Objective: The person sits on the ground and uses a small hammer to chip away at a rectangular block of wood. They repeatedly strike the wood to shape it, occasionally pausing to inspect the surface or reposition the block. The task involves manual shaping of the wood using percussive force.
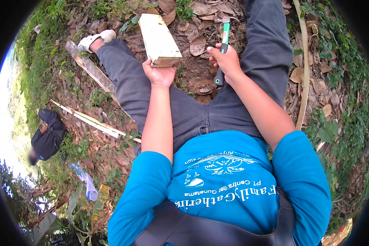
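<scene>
My left hand [161,74] is closed round the near end of a pale wooden box [159,37], made of light boards and held up between my legs. Its far end points away from me. In my right hand [228,62] is a claw hammer [226,35] with a green and black handle, gripped around the middle. The metal head is at the far end and the black butt of the handle points back at me. A gap separates the hammer from the box. Whether my right fingers also pinch something small, such as a nail, I cannot make out.
Dry leaves [198,45] and green plants cover the ground. A rough wooden pole [95,74] lies by my left leg, split pale strips [95,123] farther left, and a long curved strip [306,65] on the right. Another person [49,133] crouches at far left, near a plastic bag [87,183].
</scene>
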Demonstrator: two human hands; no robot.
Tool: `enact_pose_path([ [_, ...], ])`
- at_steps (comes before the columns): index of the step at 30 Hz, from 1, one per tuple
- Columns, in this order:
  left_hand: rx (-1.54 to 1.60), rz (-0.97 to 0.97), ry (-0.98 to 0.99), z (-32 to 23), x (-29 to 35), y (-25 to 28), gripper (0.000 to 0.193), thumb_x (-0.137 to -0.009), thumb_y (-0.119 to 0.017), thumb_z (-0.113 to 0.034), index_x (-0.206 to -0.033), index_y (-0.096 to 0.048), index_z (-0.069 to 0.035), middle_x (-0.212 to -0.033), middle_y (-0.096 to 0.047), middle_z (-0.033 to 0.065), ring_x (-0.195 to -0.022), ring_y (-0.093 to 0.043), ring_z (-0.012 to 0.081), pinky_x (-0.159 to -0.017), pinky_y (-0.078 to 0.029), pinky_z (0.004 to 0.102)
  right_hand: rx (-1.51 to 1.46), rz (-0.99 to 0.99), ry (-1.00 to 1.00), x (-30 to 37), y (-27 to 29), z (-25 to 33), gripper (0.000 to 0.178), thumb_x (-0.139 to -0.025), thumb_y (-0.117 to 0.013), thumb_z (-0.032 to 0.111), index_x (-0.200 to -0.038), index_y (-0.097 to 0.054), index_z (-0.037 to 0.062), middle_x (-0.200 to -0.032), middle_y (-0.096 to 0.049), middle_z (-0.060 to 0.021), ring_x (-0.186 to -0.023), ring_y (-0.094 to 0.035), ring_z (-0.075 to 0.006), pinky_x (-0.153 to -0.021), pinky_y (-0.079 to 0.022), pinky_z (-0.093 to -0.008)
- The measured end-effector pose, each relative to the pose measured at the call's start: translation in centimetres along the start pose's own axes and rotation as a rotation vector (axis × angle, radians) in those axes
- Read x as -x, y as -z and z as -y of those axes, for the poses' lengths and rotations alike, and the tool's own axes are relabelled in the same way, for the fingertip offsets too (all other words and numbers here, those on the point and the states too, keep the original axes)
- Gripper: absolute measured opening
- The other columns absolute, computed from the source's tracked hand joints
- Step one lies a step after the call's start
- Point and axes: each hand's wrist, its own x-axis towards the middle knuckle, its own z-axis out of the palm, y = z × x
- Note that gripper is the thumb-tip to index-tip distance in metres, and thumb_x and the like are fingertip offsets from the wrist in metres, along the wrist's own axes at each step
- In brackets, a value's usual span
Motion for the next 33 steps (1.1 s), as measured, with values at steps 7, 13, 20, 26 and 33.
enact_pose_path([
  [7, -0.010, 0.018, 0.004, 0.2, -0.2, 0.0, 0.074, -0.085, -0.058, -0.065, -0.141, -0.047, -0.018, -0.136, -0.054, 0.0075, -0.121, -0.052, 0.0276, -0.095, -0.043, 0.0459, 0.029, 0.012, -0.020, -0.1, -0.2, -0.2, 0.045, -0.087, -0.077, 0.020, -0.118, -0.051, 0.0009, -0.089, -0.064, -0.0033, -0.075, -0.063, -0.0097, -0.060, -0.048, -0.0243],
  [13, -0.379, -0.056, 0.053, 1.5, -1.2, 0.6, 0.085, -0.088, -0.070, -0.042, -0.153, -0.023, -0.015, -0.145, -0.045, 0.0120, -0.131, -0.045, 0.0304, -0.105, -0.037, 0.0506, 0.042, 0.009, -0.034, 0.0, -0.2, -0.1, 0.045, -0.087, -0.076, 0.021, -0.119, -0.051, 0.0007, -0.090, -0.064, -0.0035, -0.075, -0.064, -0.0098, -0.061, -0.048, -0.0244],
  [20, -0.709, -0.160, 0.040, 3.8, -2.6, 2.7, 0.113, -0.076, -0.084, -0.014, -0.156, -0.003, -0.014, -0.150, -0.036, 0.0169, -0.137, -0.039, 0.0258, -0.113, -0.029, 0.0402, 0.049, 0.018, -0.046, -0.2, -0.1, -0.2, 0.046, -0.086, -0.075, 0.018, -0.119, -0.049, 0.0003, -0.094, -0.063, -0.0054, -0.076, -0.065, -0.0115, -0.062, -0.049, -0.0267],
  [26, -1.426, -0.336, -0.016, 2.6, -3.1, 2.4, 0.105, -0.075, -0.081, -0.033, -0.154, -0.018, -0.004, -0.149, -0.034, 0.0252, -0.141, -0.030, 0.0379, -0.116, -0.028, 0.0464, 0.055, 0.015, -0.060, -0.3, -0.3, -0.4, 0.046, -0.087, -0.076, 0.020, -0.119, -0.050, 0.0001, -0.092, -0.064, -0.0048, -0.075, -0.064, -0.0104, -0.061, -0.049, -0.0255],
  [33, -1.700, -0.619, -0.309, 1.1, -6.2, -1.3, 0.112, -0.070, -0.082, -0.048, -0.151, -0.024, 0.003, -0.153, -0.026, 0.0313, -0.143, -0.028, 0.0426, -0.115, -0.031, 0.0480, 0.066, 0.054, -0.083, -0.1, -0.8, -0.3, 0.043, -0.088, -0.074, 0.021, -0.119, -0.051, 0.0014, -0.090, -0.065, -0.0030, -0.075, -0.063, -0.0084, -0.059, -0.047, -0.0232],
])
